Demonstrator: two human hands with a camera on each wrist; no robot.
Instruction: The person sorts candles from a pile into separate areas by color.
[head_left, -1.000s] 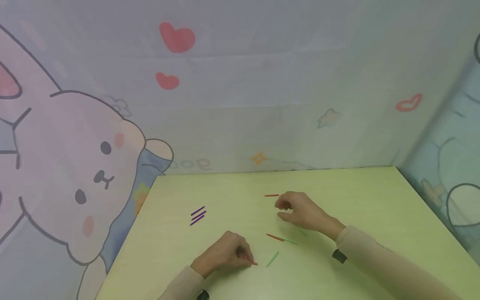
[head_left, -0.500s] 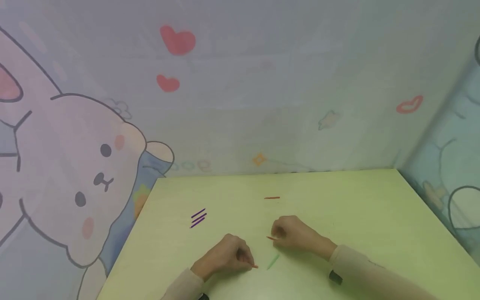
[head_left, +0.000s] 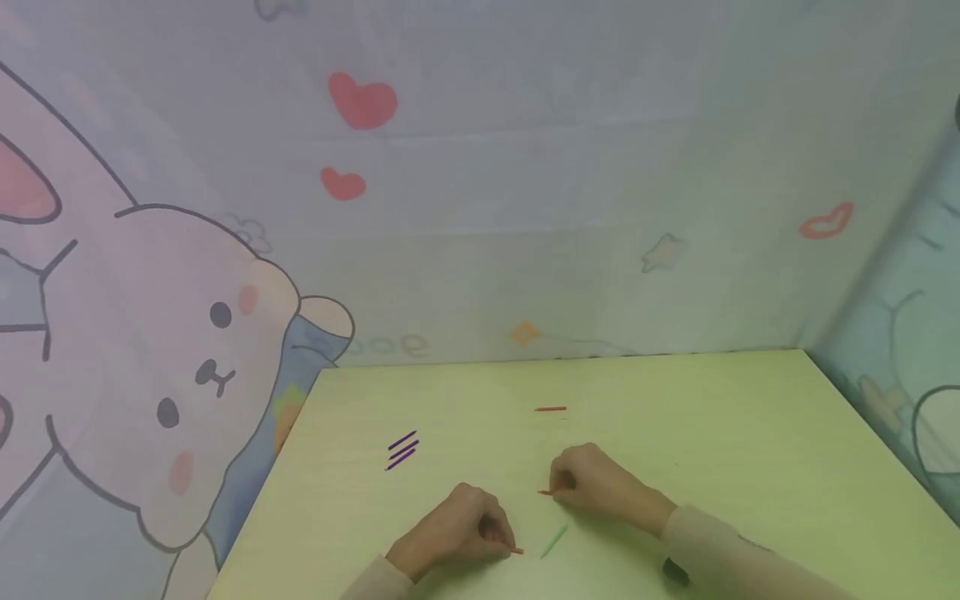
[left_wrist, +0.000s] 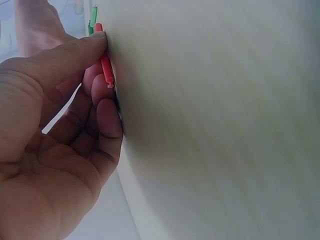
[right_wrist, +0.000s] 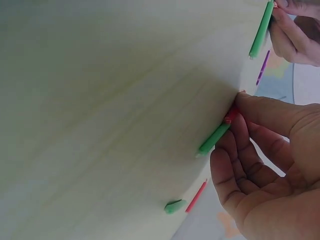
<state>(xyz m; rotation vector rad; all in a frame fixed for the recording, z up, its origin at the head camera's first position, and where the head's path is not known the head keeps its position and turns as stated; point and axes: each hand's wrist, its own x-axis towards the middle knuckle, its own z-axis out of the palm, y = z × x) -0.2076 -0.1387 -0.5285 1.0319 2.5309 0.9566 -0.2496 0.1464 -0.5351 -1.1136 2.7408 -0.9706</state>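
My left hand [head_left: 461, 529] pinches a short, thin red stick [left_wrist: 107, 69] between thumb and fingertips, close over the table. To its right, my right hand [head_left: 600, 483] pinches another red stick [right_wrist: 234, 114], whose thin tip pokes out left of the fingers in the head view. In the right wrist view a green stick [right_wrist: 215, 139] lies end to end with that red one, under the curled fingers. A separate green stick [head_left: 554, 542] lies slanted on the table between both hands.
Several purple sticks [head_left: 402, 451] lie side by side on the pale yellow-green table [head_left: 712, 433], left of the hands. Farther back lies a red stick [head_left: 551, 409]. One more green piece [right_wrist: 174, 206] shows in the right wrist view. A printed cloth [head_left: 480, 275] stands behind the table.
My right hand has come nearer from beside the far red stick and now pinches the middle red one. My left hand keeps its pinch. The head view has tilted up slightly.
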